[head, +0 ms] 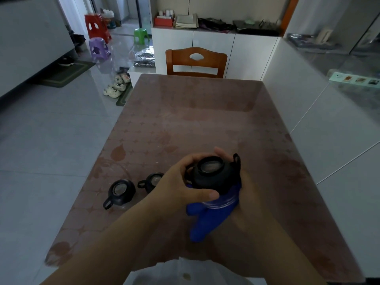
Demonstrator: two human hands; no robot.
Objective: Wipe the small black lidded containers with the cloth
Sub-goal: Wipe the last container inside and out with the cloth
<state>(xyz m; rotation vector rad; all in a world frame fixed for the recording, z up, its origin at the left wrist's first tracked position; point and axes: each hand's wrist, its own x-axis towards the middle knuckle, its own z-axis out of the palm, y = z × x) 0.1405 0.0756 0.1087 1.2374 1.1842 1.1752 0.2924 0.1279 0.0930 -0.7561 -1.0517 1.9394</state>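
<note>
Patterned brown table (195, 120), two black containers (121, 191) resting

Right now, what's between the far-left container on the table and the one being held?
Head view: the second black container, standing on the table, then the left hand gripping the held container.

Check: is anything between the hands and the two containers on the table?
Nothing visible. The two containers sit on the table just left of the left hand. The hands are full, though: the left hand grips a third container, and the right hand holds the cloth under it.
</note>
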